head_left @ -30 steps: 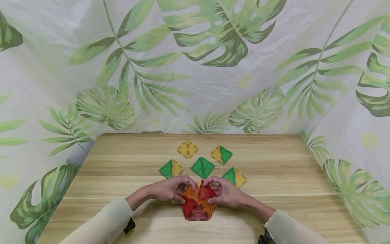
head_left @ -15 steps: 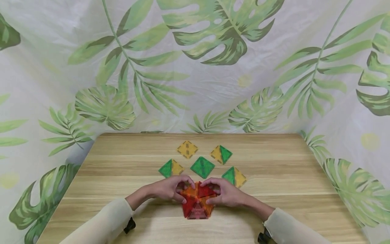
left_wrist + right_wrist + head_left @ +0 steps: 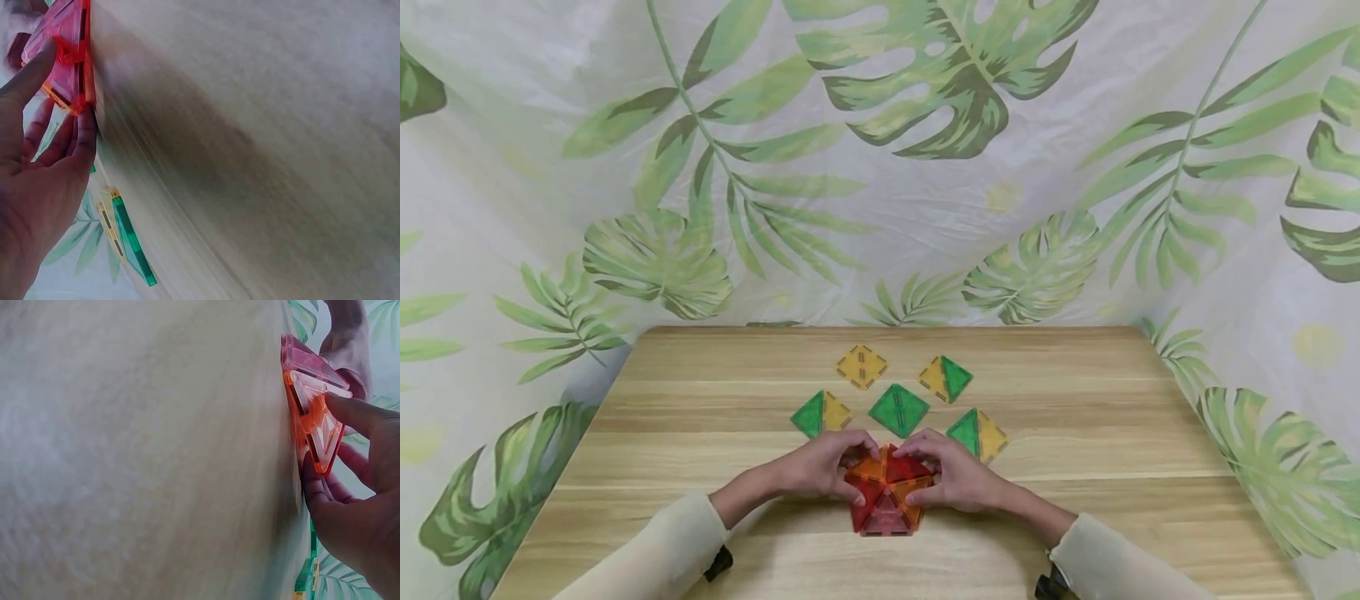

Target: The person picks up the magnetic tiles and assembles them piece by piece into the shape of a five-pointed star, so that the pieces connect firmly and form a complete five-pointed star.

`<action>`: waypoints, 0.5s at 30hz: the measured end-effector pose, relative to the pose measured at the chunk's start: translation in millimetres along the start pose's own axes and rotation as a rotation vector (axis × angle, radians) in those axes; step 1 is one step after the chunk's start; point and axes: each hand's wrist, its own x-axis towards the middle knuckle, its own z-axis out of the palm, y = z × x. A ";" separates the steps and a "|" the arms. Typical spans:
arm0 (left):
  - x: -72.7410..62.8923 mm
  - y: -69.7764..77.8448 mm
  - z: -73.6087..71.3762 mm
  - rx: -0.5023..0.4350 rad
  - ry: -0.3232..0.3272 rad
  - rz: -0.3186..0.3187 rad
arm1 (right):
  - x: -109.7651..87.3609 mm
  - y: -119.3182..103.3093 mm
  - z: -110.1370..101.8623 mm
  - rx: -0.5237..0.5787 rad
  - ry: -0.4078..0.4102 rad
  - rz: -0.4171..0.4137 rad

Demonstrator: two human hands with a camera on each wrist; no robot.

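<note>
Red, orange and pink triangular magnetic tiles stand joined in a low pyramid [image 3: 887, 517] near the table's front. My left hand [image 3: 822, 468] holds its left side, thumb on the red tile and fingers round the back by an orange tile. On the other side, my right hand [image 3: 961, 477] grips it with the thumb on an orange tile and fingers at the back red tile. Both wrist views show the pyramid's [image 3: 65, 69] lower edge at the wooden surface. The fingers partly cover its back.
Beyond the hands lie flat triangle pairs: a yellow pair [image 3: 862, 367], a green pair [image 3: 898, 410], and green-and-yellow pairs [image 3: 946, 379] to either side. The wooden table [image 3: 685, 400] ends at a leaf-print cloth [image 3: 910, 208].
The gap at the back between the orange and red tiles has closed as the right hand's red tile came in against its neighbour. Both hands still hold the pyramid.
</note>
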 end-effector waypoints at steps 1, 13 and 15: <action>-0.3 0.0 0.6 0.015 0.007 0.006 | 0.0 -0.2 0.0 -0.008 0.002 -0.007; -3.2 -2.0 3.8 0.146 0.042 0.088 | -1.8 -5.2 3.3 -0.187 0.017 -0.022; -3.4 -3.2 3.9 0.171 0.046 0.096 | -2.4 -6.3 4.5 -0.208 0.019 -0.021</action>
